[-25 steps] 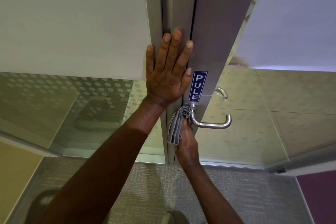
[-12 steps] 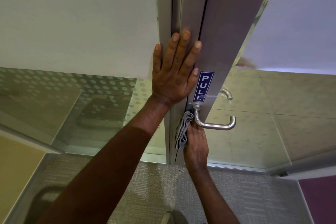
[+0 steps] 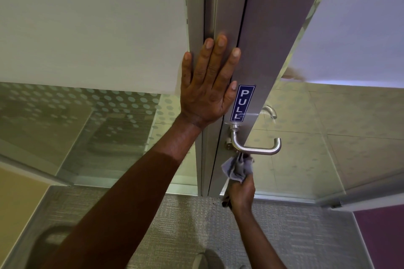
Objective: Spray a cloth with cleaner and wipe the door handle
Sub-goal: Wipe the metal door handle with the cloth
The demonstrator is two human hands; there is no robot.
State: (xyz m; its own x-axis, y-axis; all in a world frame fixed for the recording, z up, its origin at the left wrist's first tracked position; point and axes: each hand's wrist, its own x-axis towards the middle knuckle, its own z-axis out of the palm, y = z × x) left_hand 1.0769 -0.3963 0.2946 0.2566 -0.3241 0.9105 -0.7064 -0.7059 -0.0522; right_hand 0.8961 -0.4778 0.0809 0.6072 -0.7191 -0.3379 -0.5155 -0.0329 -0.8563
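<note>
The silver door handle (image 3: 255, 145) sticks out right of the door edge. Just under it, the right hand (image 3: 240, 194) squeezes a grey cloth (image 3: 237, 169), wiping. Next, rub along the bar. The left hand (image 3: 207, 91) presses flat, fingers straight, on the door frame (image 3: 227, 6).

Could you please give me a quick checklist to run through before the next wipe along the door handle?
1. Cloth held firmly: ok, the right hand grips it from below.
2. Cloth meets the handle: ok, its top touches the underside of the lever.
3. Door braced: ok, the left hand lies flat on the door frame above the handle.
4. Lever free to wipe: ok, nothing else is on it.
5. Cloth damp with cleaner: cannot tell.
6. Sprayer within reach: cannot tell, none is in view.
</note>
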